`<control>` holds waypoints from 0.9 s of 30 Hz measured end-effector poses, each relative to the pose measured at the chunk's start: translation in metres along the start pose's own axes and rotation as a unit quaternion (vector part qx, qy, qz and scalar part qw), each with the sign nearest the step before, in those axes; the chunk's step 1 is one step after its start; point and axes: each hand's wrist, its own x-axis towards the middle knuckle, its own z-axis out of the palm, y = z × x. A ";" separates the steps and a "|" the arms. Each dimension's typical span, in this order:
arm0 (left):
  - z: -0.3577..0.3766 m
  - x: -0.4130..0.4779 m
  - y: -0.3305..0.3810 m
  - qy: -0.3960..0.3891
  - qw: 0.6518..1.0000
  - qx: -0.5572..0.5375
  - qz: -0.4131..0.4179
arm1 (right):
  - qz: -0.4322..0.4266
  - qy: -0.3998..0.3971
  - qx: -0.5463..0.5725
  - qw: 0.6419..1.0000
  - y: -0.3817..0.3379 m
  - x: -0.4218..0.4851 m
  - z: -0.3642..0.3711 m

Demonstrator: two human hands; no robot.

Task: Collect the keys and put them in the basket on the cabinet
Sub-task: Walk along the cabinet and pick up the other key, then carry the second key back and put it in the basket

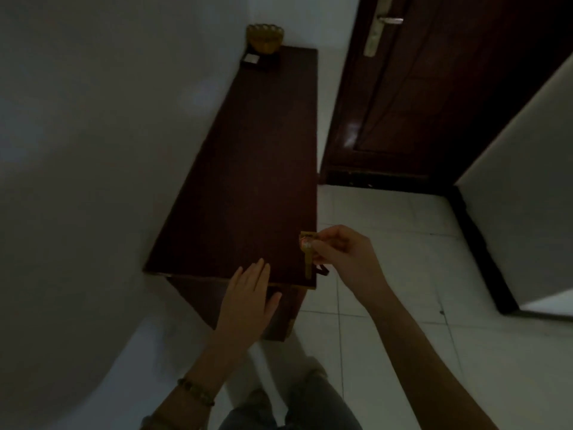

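Note:
A long dark wooden cabinet (248, 169) runs along the white wall on the left. At its far end stands a small golden basket (265, 38). Brass-coloured keys (307, 256) hang over the cabinet's near right corner, pinched in my right hand (341, 256); one long key points down and a dark tag dangles beside it. My left hand (251, 301) hovers flat with fingers apart over the cabinet's near edge, holding nothing.
A dark flat box with a pale label (255, 62) lies in front of the basket. A dark wooden door (434, 88) with a metal handle (387, 21) stands to the right. White floor tiles (403, 243) stretch right of the cabinet.

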 end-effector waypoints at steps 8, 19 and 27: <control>0.005 0.001 0.015 -0.014 0.998 0.020 -0.058 | 0.029 0.038 0.017 0.999 0.006 -0.011 -0.058; 0.027 0.050 0.132 0.023 0.991 0.051 -0.123 | 0.029 -0.014 0.013 0.999 0.001 -0.013 -0.195; 0.066 0.088 0.248 0.037 0.995 0.027 -0.086 | 0.031 0.000 0.017 0.999 0.003 -0.005 -0.308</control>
